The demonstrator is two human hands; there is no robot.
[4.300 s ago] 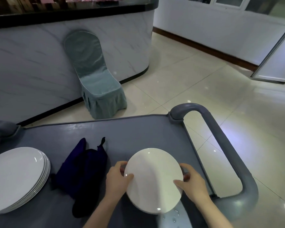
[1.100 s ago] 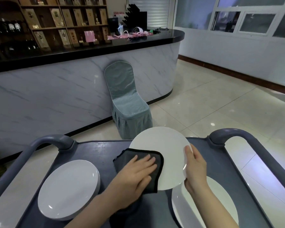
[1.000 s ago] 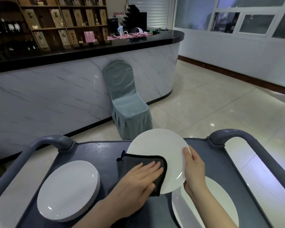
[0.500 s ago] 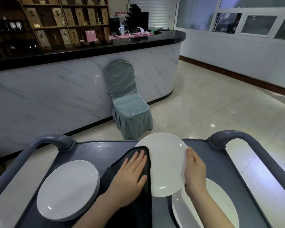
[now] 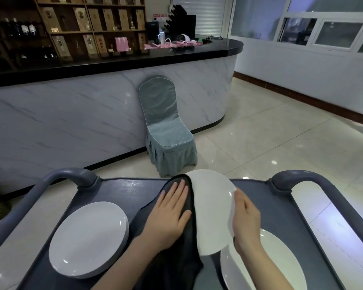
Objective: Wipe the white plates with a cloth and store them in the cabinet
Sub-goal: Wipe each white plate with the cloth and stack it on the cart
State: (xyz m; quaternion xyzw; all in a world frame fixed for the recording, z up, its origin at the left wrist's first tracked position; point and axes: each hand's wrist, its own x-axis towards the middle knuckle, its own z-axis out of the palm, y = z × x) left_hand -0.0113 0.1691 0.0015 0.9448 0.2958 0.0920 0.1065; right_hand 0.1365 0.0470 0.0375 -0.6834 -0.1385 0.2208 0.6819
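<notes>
From where I stand, the person's left hand [image 5: 170, 216] lies flat, fingers straight and close together, pressing a dark cloth [image 5: 176, 266] against the left part of a white plate [image 5: 212, 214]. The plate is held tilted up over the grey service cart [image 5: 130, 189]. The right hand [image 5: 246, 220] is closed round the plate's right rim and holds it there. The cloth covers the plate's left edge and drapes down under the left wrist onto the cart top. Below the right forearm lies a lower plate [image 5: 266, 266], partly hidden by the arm and the held plate. A stack of white plates [image 5: 86, 239] sits on the cart's left side, apart from both hands. Beyond the cart, a chair in a teal cover [image 5: 168, 130] stands against a marble-fronted bar counter [image 5: 71, 118], with wooden shelves [image 5: 82, 28] behind it.
</notes>
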